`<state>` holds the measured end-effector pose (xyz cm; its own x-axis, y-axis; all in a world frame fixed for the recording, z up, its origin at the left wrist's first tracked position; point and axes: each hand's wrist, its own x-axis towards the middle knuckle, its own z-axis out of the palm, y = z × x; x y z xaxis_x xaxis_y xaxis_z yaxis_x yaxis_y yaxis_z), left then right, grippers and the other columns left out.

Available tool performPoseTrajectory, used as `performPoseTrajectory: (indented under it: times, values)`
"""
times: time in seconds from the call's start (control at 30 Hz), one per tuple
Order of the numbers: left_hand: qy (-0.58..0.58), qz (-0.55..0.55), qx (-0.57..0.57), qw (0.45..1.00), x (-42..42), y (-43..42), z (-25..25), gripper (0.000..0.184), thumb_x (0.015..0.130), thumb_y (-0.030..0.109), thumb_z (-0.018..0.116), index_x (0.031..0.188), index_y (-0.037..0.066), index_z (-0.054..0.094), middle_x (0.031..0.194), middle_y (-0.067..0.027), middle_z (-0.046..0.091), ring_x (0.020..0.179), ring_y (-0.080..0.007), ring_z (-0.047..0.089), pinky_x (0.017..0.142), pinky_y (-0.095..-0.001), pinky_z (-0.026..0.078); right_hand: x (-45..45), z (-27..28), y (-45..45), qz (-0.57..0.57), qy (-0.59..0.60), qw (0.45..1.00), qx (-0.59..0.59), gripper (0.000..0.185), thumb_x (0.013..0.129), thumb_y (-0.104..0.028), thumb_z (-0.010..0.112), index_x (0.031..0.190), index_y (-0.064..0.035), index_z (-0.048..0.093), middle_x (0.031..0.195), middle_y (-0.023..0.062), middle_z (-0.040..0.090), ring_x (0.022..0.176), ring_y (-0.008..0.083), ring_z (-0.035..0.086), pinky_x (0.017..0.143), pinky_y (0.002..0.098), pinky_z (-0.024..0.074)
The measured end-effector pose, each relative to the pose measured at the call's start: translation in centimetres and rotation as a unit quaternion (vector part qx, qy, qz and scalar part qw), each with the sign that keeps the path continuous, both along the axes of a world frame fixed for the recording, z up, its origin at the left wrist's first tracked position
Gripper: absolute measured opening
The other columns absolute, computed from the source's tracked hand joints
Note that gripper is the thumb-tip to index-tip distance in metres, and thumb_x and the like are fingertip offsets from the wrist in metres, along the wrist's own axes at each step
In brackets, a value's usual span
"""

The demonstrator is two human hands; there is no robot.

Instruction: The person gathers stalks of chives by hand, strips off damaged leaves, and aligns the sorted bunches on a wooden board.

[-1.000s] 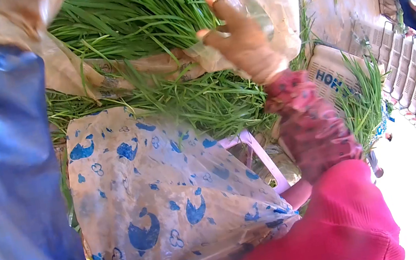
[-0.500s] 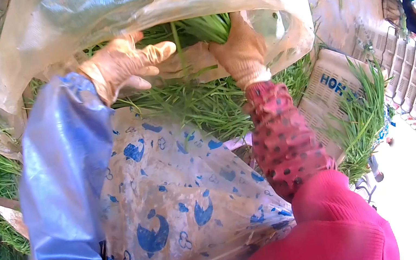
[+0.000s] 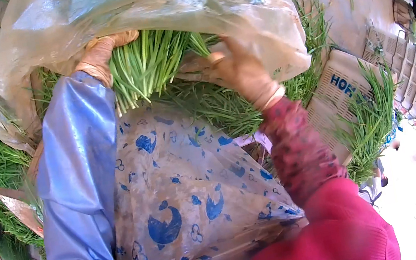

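At the mouth of the bag [image 3: 107, 23]: a bunch [image 3: 148, 68] in the left hand [image 3: 101, 55]

The left hand clasps the bunch from its left side, fingers curled over the top of the stems just below the bag's raised edge. The bunch lies right of that grip, its pale cut ends pointing down toward the body, its far end hidden under the plastic. Holding it near the cut ends probably keeps the stems together — though they fan out a little, so the clasp looks light rather than tight.

The right hand [image 3: 242, 69] is across from it, blurred, its fingertips just beside a few stems at the right of the bunch; whether it pinches them or is free of them, I cannot tell.

Below the hands lie loose greens [image 3: 214, 104], and nearer the body spreads a printed sheet [image 3: 174, 190], likely there to keep wet and scraps off the clothes. The shiny blue sleeve [image 3: 77, 168] on the left arm seems to serve the same purpose. A crate [image 3: 334, 111] sits near the right cuff [image 3: 300, 139], with more leaves [image 3: 375, 107] along its right side — within easy reach, it seems
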<state>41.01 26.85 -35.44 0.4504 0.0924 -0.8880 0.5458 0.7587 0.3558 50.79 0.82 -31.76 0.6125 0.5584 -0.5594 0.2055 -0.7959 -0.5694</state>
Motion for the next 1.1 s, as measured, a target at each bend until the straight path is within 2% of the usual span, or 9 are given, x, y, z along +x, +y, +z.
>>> performPoseTrajectory:
  times: [0.1,0.3,0.4,0.5,0.6,0.8,0.93,1.0,1.1]
  values:
    - [-0.021,-0.02,-0.067,0.997,-0.2,1.6,-1.3,0.034,0.077,0.01,0.073,0.108,-0.001,0.063,0.097,-0.0136,0.07,0.082,-0.0224,0.07,0.077,-0.0363,0.059,2.8,-2.3,-5.0,0.097,-0.1,0.965,-0.22,0.043,0.093,-0.031,0.054,0.124,-0.0002,0.053,0.094,0.0172,0.066,0.086,0.0249,0.065,0.076,0.0355,0.0494]
    - [-0.032,-0.042,-0.127,0.99,0.4,2.0,-1.0,0.026,0.083,0.009,0.068,0.106,-0.001,0.063,0.095,-0.0141,0.07,0.078,-0.0215,0.071,0.072,-0.0343,0.061,-0.4,0.0,-0.4,-0.237,0.196,0.94,0.15,0.051,0.096,-0.043,0.051,0.13,-0.0056,0.051,0.116,0.0148,0.062,0.1,0.031,0.063,0.089,0.0429,0.051]
    - [-0.067,-0.019,-0.165,0.984,0.5,1.7,-0.9,0.025,0.085,0.01,0.066,0.107,-0.002,0.063,0.097,-0.0143,0.07,0.08,-0.0214,0.07,0.073,-0.0339,0.061,-2.2,-2.7,2.2,-0.329,0.405,0.845,0.116,0.059,0.093,-0.052,0.051,0.136,-0.0115,0.045,0.118,0.011,0.059,0.105,0.0283,0.06,0.087,0.0454,0.0536]
    - [-0.069,0.0,-0.189,0.98,0.9,1.1,-0.3,0.026,0.086,0.011,0.065,0.108,-0.002,0.062,0.097,-0.014,0.069,0.081,-0.0222,0.07,0.074,-0.0346,0.061,-3.4,-2.5,5.6,-0.365,0.629,0.574,0.375,0.073,0.088,-0.058,0.054,0.137,-0.0064,0.039,0.126,0.0115,0.054,0.117,0.0301,0.054,0.096,0.0489,0.0483]
    - [-0.056,0.001,-0.21,0.976,1.3,0.6,-0.2,0.028,0.086,0.012,0.066,0.11,-0.001,0.061,0.096,-0.014,0.069,0.081,-0.0233,0.07,0.072,-0.0353,0.061,-3.8,-2.3,7.8,-0.35,0.578,0.629,0.384,0.082,0.08,-0.06,0.062,0.138,-0.0075,0.038,0.132,0.0116,0.051,0.12,0.0279,0.052,0.095,0.0488,0.0492]
    - [-0.083,-0.027,-0.052,0.995,1.4,-0.3,1.0,0.045,0.075,0.021,0.081,0.112,0.003,0.063,0.099,-0.0114,0.069,0.078,-0.0228,0.069,0.076,-0.0342,0.059,-3.1,-0.9,8.8,-0.398,0.537,0.691,0.275,0.033,0.086,-0.016,0.07,0.111,0.0026,0.058,0.102,0.0107,0.067,0.086,0.0202,0.067,0.076,0.0342,0.0563]
    - [-0.136,-0.059,0.094,0.985,0.4,-2.8,2.8,0.07,0.071,0.037,0.082,0.123,-0.001,0.054,0.104,-0.0189,0.066,0.113,-0.022,0.059,0.09,-0.0333,0.054,-2.9,-0.8,8.0,-0.283,0.355,0.862,0.226,0.051,0.082,-0.02,0.074,0.122,0.0018,0.05,0.11,0.012,0.063,0.082,0.019,0.066,0.074,0.0308,0.0548]
    - [-0.015,-0.246,0.15,0.957,1.1,-2.0,-0.4,0.046,0.074,0.024,0.082,0.112,0.005,0.065,0.108,-0.0114,0.067,0.112,-0.0182,0.059,0.089,-0.0303,0.053,-2.9,-1.1,7.9,-0.189,0.22,0.929,0.229,0.057,0.081,-0.021,0.075,0.125,0.0016,0.046,0.112,0.0123,0.061,0.079,0.0183,0.065,0.073,0.0292,0.0543]
    - [-0.031,-0.105,0.108,0.988,0.9,-2.2,-0.7,0.037,0.076,0.018,0.08,0.109,0.006,0.068,0.11,-0.0086,0.068,0.099,-0.0154,0.064,0.082,-0.0304,0.055,-1.7,-0.9,7.2,-0.191,0.354,0.897,0.183,0.058,0.083,-0.015,0.072,0.129,0.001,0.042,0.109,0.0118,0.061,0.077,0.0167,0.066,0.064,0.0278,0.0569]
